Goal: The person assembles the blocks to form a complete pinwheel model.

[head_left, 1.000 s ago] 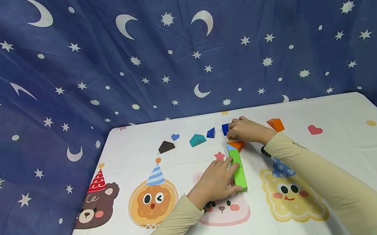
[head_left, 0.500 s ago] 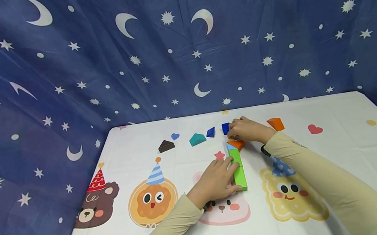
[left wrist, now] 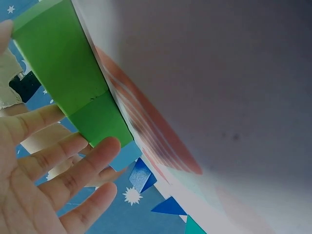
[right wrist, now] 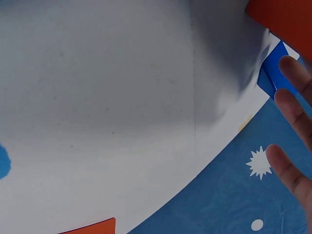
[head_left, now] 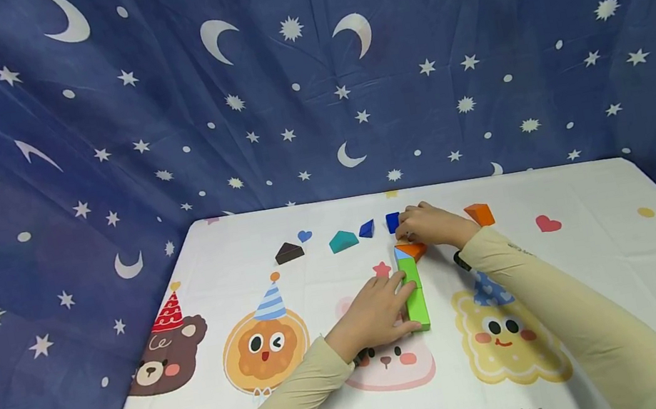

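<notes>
"What's hard to make out?"

"The right hand (head_left: 432, 225), right of centre in the head view, partly covers the blue block (head_left: 393, 223) and the near orange block (head_left: 415, 250). I can't tell whether it pinches anything. The right wrist view shows three loose fingertips at the right edge, with an orange surface cut off in the upper right corner."

"And the left hand (head_left: 375, 312)?"

"Spread wide, just below centre of the head view, fingertips touching the two green blocks (head_left: 416, 305), thumb at their lower end. It hides part of their left side."

"Which way do the green blocks lie?"

"End to end, the long axis nearly upright in the head view, top leaning slightly left. A light blue piece (head_left: 403, 253) sits at their upper end, beside the near orange block."

"Edges, room?"

"The white cloth (head_left: 616, 330) ends well above the green blocks, with only a narrow strip beyond the blue block. Between the green blocks and the right sleeve (head_left: 572, 301), the cloth widens toward the bottom."
</notes>
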A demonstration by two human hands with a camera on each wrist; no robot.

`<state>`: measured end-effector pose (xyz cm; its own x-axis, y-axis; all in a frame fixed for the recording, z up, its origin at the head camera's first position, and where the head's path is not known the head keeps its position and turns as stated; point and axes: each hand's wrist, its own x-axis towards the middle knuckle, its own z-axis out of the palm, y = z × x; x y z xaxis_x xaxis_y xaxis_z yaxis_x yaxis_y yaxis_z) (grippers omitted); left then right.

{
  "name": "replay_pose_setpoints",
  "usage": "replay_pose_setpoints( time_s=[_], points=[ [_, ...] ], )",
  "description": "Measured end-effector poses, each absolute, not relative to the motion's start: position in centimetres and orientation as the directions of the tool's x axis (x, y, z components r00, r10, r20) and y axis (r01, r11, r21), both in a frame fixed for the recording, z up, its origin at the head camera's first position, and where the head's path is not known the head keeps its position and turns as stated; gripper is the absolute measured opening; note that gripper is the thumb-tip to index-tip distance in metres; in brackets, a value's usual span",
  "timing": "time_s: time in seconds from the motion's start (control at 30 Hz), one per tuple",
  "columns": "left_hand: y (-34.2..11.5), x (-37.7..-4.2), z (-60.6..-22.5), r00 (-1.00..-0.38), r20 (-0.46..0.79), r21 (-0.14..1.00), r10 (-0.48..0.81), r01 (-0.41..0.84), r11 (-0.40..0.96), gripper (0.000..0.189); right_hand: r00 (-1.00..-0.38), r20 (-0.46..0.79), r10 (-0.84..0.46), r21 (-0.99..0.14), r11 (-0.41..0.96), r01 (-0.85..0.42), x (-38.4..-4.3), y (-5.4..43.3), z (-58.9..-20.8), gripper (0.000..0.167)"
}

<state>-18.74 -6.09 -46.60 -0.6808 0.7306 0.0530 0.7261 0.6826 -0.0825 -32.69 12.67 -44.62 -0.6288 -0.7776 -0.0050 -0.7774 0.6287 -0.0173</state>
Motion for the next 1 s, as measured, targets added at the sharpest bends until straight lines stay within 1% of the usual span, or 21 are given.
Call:
replay_pose_setpoints(
  time_s=[0.23,0.47,0.73,0.93,1.0],
  points=[
    [-6.13,-18.72,-46.5,-0.685,0.047,-0.072,0.727,0.724,0.686,0.067,-0.623,0.016,-0.782,-0.008,0.623,-0.782,-32.56,12.84,-44.77,0.022],
    [-6.13,-18.66,-46.55,-0.687,0.053,-0.069,0.725,0.722,0.689,0.066,-0.608,0.046,-0.793,-0.003,0.608,-0.794,-32.43,12.94,-44.82,0.021],
    [-6.13,-18.61,-46.52,-0.682,0.059,-0.08,0.729,0.724,0.685,0.066,-0.617,0.046,-0.786,0.014,0.618,-0.786,-32.35,12.86,-44.77,0.021],
    [-6.16,-18.66,-46.63,-0.687,0.053,-0.072,0.725,0.721,0.689,0.066,-0.623,0.03,-0.782,-0.016,0.622,-0.783,-32.55,13.01,-44.26,0.022],
    [-6.17,-18.69,-46.68,-0.685,0.056,-0.074,0.726,0.722,0.688,0.066,-0.627,0.054,-0.778,-0.004,0.627,-0.779,-32.92,13.26,-43.9,0.023]
  ],
)
